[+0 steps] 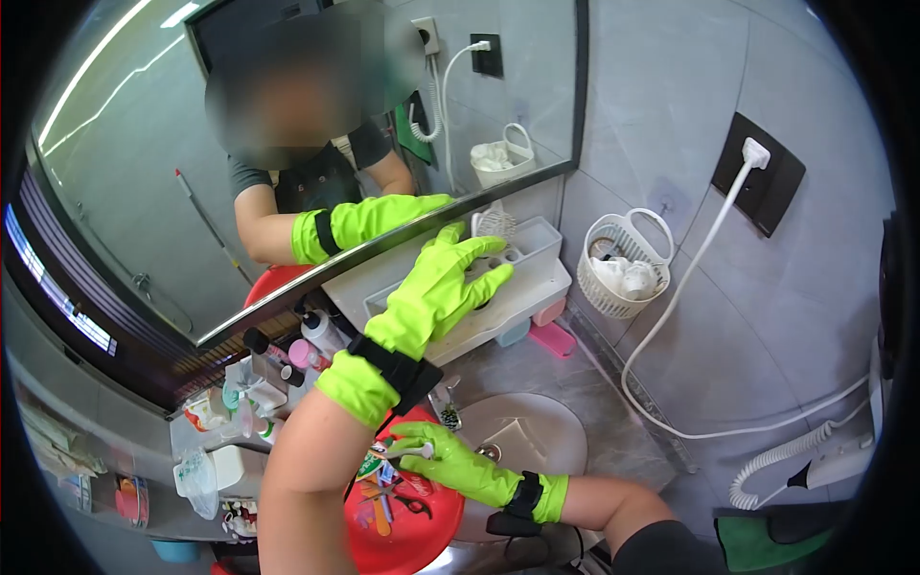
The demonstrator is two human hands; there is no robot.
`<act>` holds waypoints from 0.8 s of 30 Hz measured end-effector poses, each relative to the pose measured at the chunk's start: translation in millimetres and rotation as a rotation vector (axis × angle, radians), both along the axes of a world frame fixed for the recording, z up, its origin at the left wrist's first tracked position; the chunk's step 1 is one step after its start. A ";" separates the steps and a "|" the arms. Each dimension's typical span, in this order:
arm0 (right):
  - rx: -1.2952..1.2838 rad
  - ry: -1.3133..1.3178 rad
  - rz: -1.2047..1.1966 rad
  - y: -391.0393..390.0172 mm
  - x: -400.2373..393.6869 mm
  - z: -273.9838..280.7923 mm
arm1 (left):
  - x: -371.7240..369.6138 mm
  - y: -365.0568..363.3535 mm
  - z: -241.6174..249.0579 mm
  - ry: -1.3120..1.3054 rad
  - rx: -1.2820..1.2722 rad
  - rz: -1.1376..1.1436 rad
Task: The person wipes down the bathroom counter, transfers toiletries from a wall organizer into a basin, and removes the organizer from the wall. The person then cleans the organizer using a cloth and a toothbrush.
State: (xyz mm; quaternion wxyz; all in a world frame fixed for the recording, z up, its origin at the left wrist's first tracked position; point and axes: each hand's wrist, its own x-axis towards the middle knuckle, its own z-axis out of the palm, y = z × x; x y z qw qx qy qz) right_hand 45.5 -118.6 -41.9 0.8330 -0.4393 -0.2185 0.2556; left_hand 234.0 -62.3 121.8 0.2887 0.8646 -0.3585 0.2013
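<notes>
My left hand [436, 287], in a bright green rubber glove, reaches under the mirror to a white wall shelf [503, 311]. Its fingers are spread over a clear tray [539, 247] with round holes, beside a white slotted holder [493, 222]. Lower down, my right hand [446, 462], gloved the same way, has its fingers closed around a small pale item [420, 449] whose kind I cannot tell. This hand is over the edge of a red basin [422, 541]. In the basin lie black-handled scissors [414, 504], an orange-handled tool [381, 522] and several small colourful items.
A washbasin [551, 431] with a faucet [447, 398] sits beneath the shelf. Bottles [321, 331] and tubs crowd the counter at left. A white basket [623, 268] hangs on the wall near a plugged-in white cable [704, 244]. The mirror [144, 192] borders the shelf.
</notes>
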 end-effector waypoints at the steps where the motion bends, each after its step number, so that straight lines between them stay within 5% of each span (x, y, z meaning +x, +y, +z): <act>1: -0.101 -0.092 -0.059 -5.8 0.4 10.6 | 7.6 -11.0 -0.9 0.064 -0.006 0.012; 7: -0.516 -0.624 -0.344 -13.0 1.1 -5.9 | 23.5 -40.0 -6.1 0.156 -0.211 0.016; 10: -0.537 -0.762 -0.321 -15.8 4.8 -17.0 | 13.1 -33.3 0.3 -0.128 -0.209 -0.094; 14: -0.541 -0.862 -0.337 -19.0 -1.1 -19.6 | 5.2 -25.1 24.5 -0.162 -0.328 -0.086; 19: -0.609 -0.923 -0.373 -27.6 -7.5 -8.4 | -90.3 -0.5 83.5 -0.619 -0.224 -0.007; 24: -0.643 -0.830 -0.449 -37.8 -16.0 -17.8 | -178.6 74.0 49.4 -0.045 -0.059 0.278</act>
